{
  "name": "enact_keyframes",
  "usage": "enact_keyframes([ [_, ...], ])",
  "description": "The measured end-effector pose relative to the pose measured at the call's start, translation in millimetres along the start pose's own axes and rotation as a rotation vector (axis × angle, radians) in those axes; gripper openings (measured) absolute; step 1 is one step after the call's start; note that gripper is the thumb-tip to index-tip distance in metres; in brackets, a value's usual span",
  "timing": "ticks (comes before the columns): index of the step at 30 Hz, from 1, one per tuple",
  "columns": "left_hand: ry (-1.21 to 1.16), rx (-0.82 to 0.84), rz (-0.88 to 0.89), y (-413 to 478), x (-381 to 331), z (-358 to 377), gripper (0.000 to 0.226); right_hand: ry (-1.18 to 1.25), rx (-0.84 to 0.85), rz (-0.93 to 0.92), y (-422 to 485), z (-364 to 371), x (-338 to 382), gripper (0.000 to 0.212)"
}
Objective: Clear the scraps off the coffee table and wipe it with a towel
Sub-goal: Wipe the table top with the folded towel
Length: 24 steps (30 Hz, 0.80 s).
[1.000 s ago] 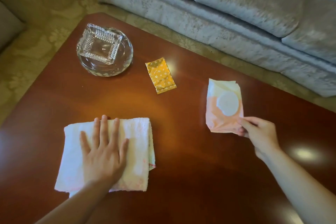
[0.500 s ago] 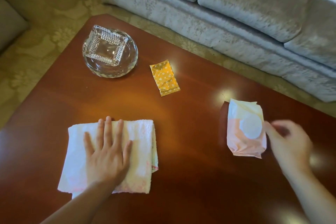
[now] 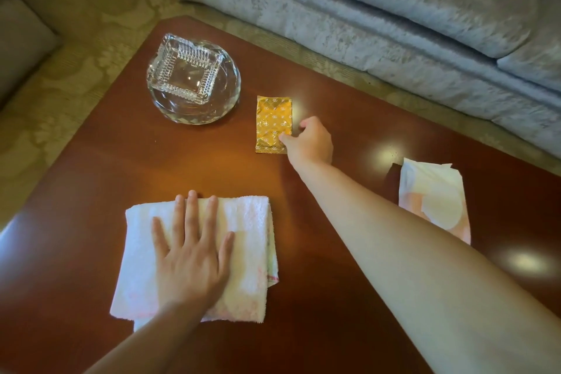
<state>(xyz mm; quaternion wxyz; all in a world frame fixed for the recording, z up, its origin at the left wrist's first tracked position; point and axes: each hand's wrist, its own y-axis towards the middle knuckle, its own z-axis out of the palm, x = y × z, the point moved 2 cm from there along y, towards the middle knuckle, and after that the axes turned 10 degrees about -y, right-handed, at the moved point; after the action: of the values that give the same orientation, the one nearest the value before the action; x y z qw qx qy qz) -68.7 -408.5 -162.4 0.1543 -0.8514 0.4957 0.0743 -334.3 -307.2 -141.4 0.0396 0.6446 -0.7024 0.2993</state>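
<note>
Orange packet (image 3: 271,121) (right hand (image 3: 312,143) grip unclear)

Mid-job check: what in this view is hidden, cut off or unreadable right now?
Head view only.
Right hand grip on the orange wrapper: the hand's back hides the finger contact, so pinching or only touching is unclear.
Pink wrapper: lower left hidden by the right forearm.
Towel: middle covered by the left hand.
Coffee table: near and right edges cut off by the frame.
</note>
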Motion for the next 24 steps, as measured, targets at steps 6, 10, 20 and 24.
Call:
enact_keyframes([
  [6,-0.011,-0.005,-0.001,-1,-1,1,0.070,0.110,0.048,0.066,-8,-8,-15,0.023],
  [10,-0.034,-0.021,-0.012,-1,-3,1,0.071,0.176,-0.020,0.146,-34,-41,-79,0.013],
  [20,-0.002,-0.017,-0.043,-1,-3,1,0.072,-0.099,-0.066,-0.051,-32,-5,-5,0.066],
  [24,0.010,-0.020,-0.033,-1,-3,3,0.071,-0.066,-0.070,-0.015,-23,14,10,0.043],
])
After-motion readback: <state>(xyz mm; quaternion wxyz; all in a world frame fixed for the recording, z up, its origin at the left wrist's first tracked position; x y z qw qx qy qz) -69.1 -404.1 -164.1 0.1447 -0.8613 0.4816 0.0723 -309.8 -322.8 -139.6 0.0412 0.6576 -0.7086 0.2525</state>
